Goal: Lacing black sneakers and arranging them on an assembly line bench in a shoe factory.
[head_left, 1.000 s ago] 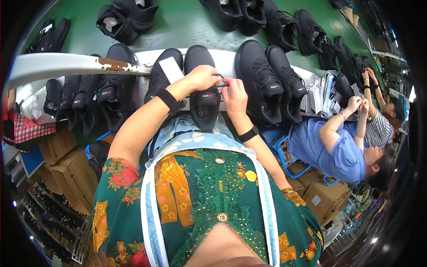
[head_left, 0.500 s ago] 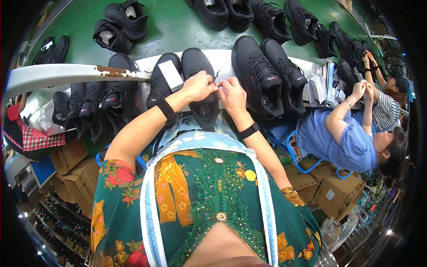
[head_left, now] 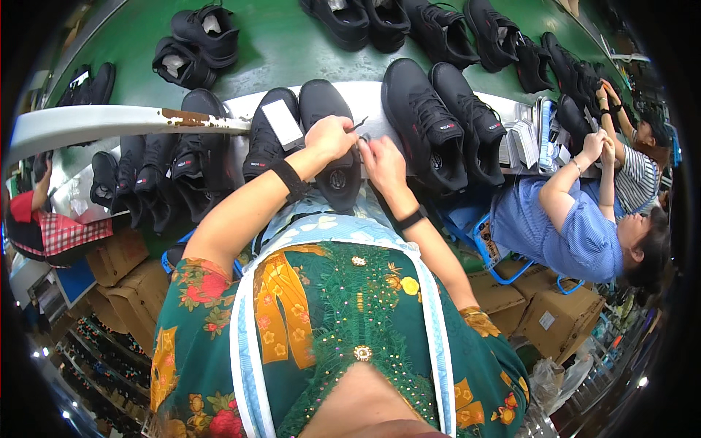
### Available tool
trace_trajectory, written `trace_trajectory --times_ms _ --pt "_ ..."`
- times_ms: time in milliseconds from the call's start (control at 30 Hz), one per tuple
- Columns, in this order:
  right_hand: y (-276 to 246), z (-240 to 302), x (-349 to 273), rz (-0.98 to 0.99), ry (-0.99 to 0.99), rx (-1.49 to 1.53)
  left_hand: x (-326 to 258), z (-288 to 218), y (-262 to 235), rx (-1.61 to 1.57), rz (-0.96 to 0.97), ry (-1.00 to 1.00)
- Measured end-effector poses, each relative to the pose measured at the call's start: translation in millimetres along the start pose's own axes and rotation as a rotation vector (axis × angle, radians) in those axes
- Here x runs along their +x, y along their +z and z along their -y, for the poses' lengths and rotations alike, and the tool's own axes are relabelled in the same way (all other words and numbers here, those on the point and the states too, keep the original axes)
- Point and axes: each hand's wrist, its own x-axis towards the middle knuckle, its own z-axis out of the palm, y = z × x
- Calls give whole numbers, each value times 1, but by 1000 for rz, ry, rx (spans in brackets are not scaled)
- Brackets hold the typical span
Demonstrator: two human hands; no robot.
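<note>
A black lace-up sneaker (head_left: pixel 320 101) points away from me at the edge of the work surface, with both hands over its laces. My left hand (head_left: pixel 330 137) is closed in a pinch on a black shoelace (head_left: pixel 358 125), whose tip sticks out past the fingers. Close beside it on the right, my right hand (head_left: pixel 385 164) pinches a dark bit of lace between thumb and fingers. The matching sneaker (head_left: pixel 272 102) lies just left, carrying a white rectangular card or box (head_left: pixel 282 124). My hands hide most of the worked shoe's lacing.
Another black pair (head_left: pixel 420 120) stands to the right, near stacked white cards (head_left: pixel 520 142). A chipped white metal bar (head_left: pixel 124 120) crosses at left above more sneakers (head_left: pixel 150 175). Shoes line the green conveyor belt (head_left: pixel 281 47). Co-workers sit at right, one in a blue top (head_left: pixel 558 226).
My hands have drawn slightly apart, and the lace tip now sticks out further beside my left fingers. At far left, a co-worker's raised arm has come into view.
</note>
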Motion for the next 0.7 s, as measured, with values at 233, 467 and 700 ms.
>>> trace_trajectory --times_ms 233,467,700 --pt "-90 -7 -46 689 142 426 -8 -9 6 -25 -67 103" --pt "-16 -1 71 306 35 392 -67 14 -41 -1160 -10 49" --pt "44 0 88 705 -21 221 -188 27 -79 -1115 169 464"
